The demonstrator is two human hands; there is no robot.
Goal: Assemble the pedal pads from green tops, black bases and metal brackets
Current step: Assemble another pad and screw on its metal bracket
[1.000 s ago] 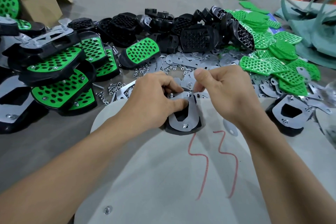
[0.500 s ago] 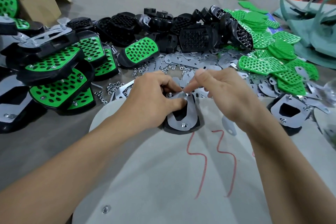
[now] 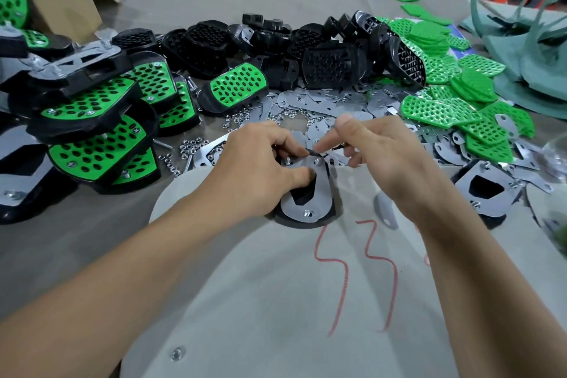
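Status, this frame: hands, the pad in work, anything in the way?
Left hand grips metal bracket on black base. Right hand at far bolt, pinch unclear. Loose brackets, nuts beyond, not blocking.

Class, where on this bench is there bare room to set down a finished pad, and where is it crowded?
Free: the pale board below the red squiggles; grey tabletop beyond the black bases and near-left below the finished pads. Crowded: brackets, nuts, green tops mid-table.

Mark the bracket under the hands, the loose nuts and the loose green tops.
bracket (image 3: 322,193), head view, its right arm beside the cutout.
loose nuts (image 3: 188,147), head view, middle of the cluster.
loose green tops (image 3: 435,109), head view, flat face of the nearest top.
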